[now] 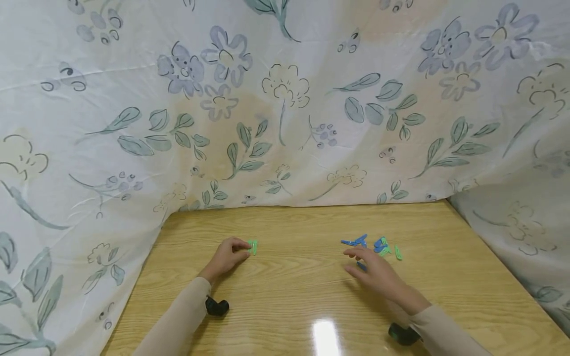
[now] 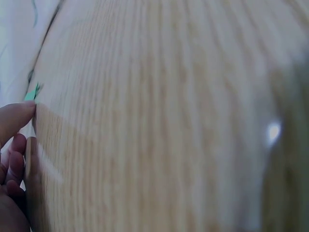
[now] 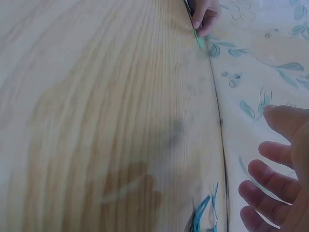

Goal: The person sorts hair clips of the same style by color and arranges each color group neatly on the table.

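On the left part of the table, my left hand [image 1: 229,258] pinches at a small green clip [image 1: 253,247] with thumb and fingertips. More than one green piece may lie there; they are too small to tell. In the left wrist view the green clip [image 2: 32,93] shows just past the fingertip. My right hand [image 1: 378,278] hovers over the right side, fingers apart and holding nothing. Just beyond it lie several small blue clips [image 1: 355,242] and green clips [image 1: 398,252], some in a loose cluster. One blue clip [image 1: 361,266] is partly hidden by that hand.
The wooden table [image 1: 294,287] carries a bright light reflection near its front. A floral cloth [image 1: 285,148] hangs along the table's back edge and both sides. A dark device [image 1: 217,306] sits at the left wrist, and another dark device [image 1: 403,334] at the right.
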Available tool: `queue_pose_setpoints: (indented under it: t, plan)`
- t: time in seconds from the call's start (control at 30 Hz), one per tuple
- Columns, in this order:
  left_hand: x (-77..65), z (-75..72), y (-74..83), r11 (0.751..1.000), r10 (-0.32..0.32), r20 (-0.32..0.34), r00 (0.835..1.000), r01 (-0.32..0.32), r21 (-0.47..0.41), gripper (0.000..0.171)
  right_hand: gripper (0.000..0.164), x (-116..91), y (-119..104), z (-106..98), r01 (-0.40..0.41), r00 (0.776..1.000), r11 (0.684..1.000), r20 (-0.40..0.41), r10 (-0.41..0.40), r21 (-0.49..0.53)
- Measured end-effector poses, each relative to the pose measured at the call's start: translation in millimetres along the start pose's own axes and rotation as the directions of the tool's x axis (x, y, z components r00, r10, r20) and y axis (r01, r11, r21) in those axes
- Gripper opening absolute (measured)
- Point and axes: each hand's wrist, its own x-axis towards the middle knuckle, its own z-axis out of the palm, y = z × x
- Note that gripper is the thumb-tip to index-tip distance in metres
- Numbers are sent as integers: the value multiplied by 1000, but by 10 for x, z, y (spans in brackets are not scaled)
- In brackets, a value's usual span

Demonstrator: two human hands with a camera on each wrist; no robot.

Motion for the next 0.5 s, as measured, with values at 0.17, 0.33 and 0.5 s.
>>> queue_pose_setpoints:
  t: [0.17,0.33,0.5]
  plan:
    - [-32,-2,2,999,39,-17,999,-39,-7,14,39,-69,87,-60,-18,1000,1000,-24,17,-11]
    - [-35,13,-12,995,97,-48,994,-97,5,13,37,-133,177,-126,-28,999,999,-37,27,-22]
    - [-20,5,6,1000,24,-19,1000,-24,-8,14,40,-208,269,-178,-59,998,998,-26,58,-13]
